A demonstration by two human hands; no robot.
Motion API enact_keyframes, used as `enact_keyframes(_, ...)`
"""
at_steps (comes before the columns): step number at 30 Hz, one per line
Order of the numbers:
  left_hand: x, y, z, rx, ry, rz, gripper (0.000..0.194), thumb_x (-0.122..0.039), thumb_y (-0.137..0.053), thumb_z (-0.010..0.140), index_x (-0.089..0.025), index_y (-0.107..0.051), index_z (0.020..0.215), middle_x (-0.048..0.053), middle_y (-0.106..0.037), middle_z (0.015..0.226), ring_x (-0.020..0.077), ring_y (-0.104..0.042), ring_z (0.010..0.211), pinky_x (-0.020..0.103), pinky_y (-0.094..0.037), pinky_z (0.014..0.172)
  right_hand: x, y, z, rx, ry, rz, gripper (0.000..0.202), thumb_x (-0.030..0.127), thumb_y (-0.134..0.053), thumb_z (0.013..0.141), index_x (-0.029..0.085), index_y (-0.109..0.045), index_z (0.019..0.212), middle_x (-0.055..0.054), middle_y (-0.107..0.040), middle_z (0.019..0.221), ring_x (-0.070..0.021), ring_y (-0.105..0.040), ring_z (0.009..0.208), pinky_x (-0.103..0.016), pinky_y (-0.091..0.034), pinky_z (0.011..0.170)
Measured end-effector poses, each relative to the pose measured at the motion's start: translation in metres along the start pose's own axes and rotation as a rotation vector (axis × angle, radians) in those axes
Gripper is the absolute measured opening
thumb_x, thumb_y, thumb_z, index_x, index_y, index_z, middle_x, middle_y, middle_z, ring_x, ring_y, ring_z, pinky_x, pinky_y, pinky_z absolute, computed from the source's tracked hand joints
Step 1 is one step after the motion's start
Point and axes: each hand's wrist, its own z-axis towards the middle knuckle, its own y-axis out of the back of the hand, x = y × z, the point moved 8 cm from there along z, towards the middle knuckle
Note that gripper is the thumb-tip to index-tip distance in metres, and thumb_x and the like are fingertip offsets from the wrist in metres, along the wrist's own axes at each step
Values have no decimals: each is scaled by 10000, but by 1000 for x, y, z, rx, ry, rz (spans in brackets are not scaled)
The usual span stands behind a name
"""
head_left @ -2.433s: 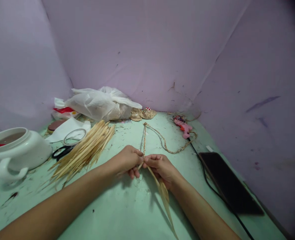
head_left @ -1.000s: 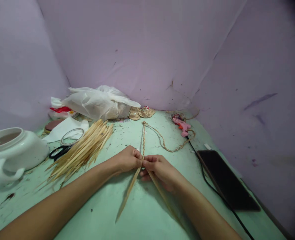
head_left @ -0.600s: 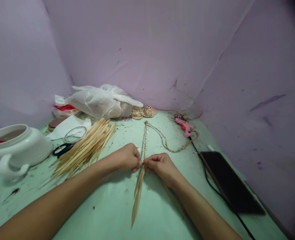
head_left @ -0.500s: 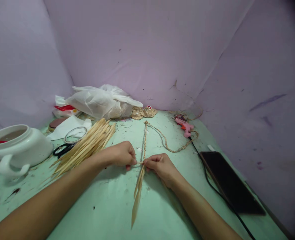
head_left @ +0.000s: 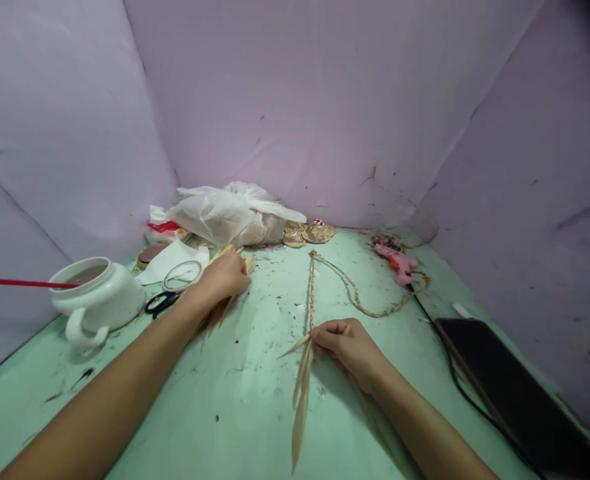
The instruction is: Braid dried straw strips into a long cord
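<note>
A thin braided straw cord (head_left: 312, 297) runs down the table toward me, with loose flat strips (head_left: 302, 393) fanning from its near end. My right hand (head_left: 347, 347) pinches the cord where the braid meets those strips. One short strip pokes out to the left of the pinch. On the left, my left hand (head_left: 225, 275) rests over a bundle of pale dried straw strips (head_left: 222, 310), its fingers curled and the fingertips hidden. Whether it grips any strip is not visible.
Left are a white handled pot (head_left: 119, 300) with a red stick (head_left: 19, 283), black scissors (head_left: 159, 303) and a tape roll (head_left: 182, 273). A plastic bag (head_left: 229, 213) and woven pieces (head_left: 319, 233) lie behind. Right are a pink glue gun (head_left: 397, 263), its cord and a dark phone-like slab (head_left: 509, 387).
My left hand has let go of the strip beside the braid and moved left onto the straw bundle. My right hand keeps its pinch. The camera view has turned left.
</note>
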Motion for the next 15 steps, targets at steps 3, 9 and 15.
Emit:
enact_keyframes(3,6,-8,2,1,90,127,214,-206,-512,544,-169,-622,725,101,-604,757,234,-549,729,280,-365,566,0,0,0,-8,-14,-17,182,252,-534,607,122,-547,480,37,-398,395,-40,-263,374,-210,-183,401)
enact_keyframes(9,6,-6,0,142,-16,75,127,-181,-514,527,-163,-597,621,78,-593,662,204,-544,660,256,-348,534,1,0,-1,-8,-20,-27,176,253,-532,614,120,-556,501,37,-408,399,-40,-269,364,-210,-170,392)
enact_keyframes(15,-6,-9,-12,385,-127,-296,145,-298,-554,549,-159,-514,541,1,-500,472,109,-450,455,214,-306,435,0,0,0,0,-14,-32,177,248,-529,615,119,-547,495,37,-406,402,-36,-250,367,-208,-158,390)
